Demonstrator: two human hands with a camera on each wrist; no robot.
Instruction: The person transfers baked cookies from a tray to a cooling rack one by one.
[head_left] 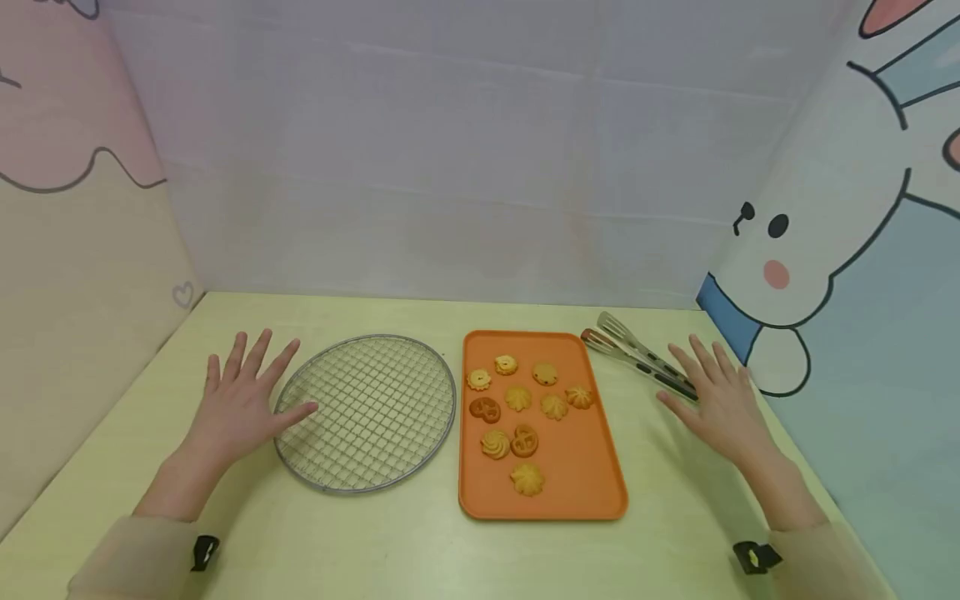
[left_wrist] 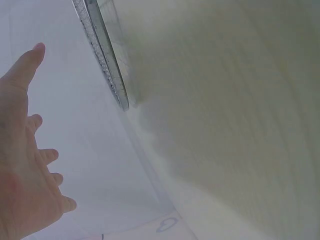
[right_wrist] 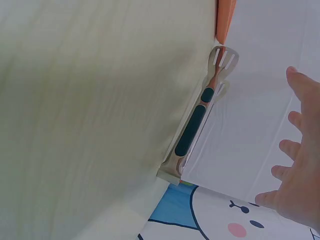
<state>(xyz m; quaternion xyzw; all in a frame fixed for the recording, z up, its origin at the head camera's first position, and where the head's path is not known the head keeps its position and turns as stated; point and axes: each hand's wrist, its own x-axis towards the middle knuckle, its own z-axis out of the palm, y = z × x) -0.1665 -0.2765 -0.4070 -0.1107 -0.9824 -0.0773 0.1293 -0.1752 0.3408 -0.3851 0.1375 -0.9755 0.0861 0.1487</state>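
Observation:
My left hand (head_left: pixel 238 407) hovers with fingers spread at the left side of a round wire rack (head_left: pixel 367 417), its thumb over the rim in the head view. The left wrist view shows the same hand (left_wrist: pixel 27 160) holding nothing, with the rack's edge (left_wrist: pixel 105 55) beyond it. On the right, my right hand (head_left: pixel 722 407) is also spread and empty, above the handle end of metal tongs (head_left: pixel 637 354). The right wrist view shows the tongs (right_wrist: pixel 195 120) lying on the table, apart from the hand (right_wrist: pixel 300 160). Between the hands lies an orange tray (head_left: pixel 577 475).
Several cookies sit on the tray, among them a pretzel-shaped one (head_left: pixel 524 440), a swirled one (head_left: pixel 495 443) and a star-shaped one (head_left: pixel 527 479). A pale cloth wall (head_left: pixel 465 167) stands behind the table (head_left: pixel 337 550). Printed cartoon panels flank both sides, with a rabbit (head_left: pixel 810 250) at right.

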